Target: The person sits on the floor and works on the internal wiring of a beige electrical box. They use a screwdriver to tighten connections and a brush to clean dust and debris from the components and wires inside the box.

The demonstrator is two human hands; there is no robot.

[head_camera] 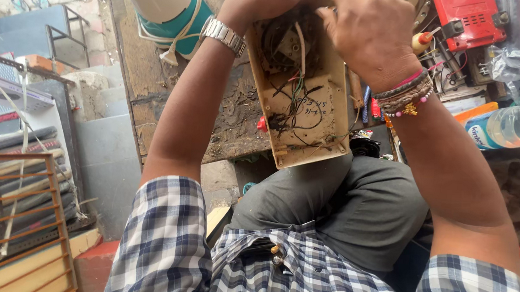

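An opened beige appliance housing [310,125] rests against my lap and a worn wooden bench [154,90], its inside facing me with black, green and white wires [297,91] showing. My left hand [264,0], with a metal wristwatch [224,35], grips the housing's top left edge. My right hand [371,32], with beaded bracelets [407,95] on the wrist, holds the top right edge, fingers pressing into the upper part. What the fingertips touch is hidden.
A white and teal mixer jar [169,5] with a white cord stands on the bench at the left. A red device [470,20], a screwdriver [423,41], small tools and a plastic bottle [511,124] lie at the right. Metal shelving [2,164] stands at the far left.
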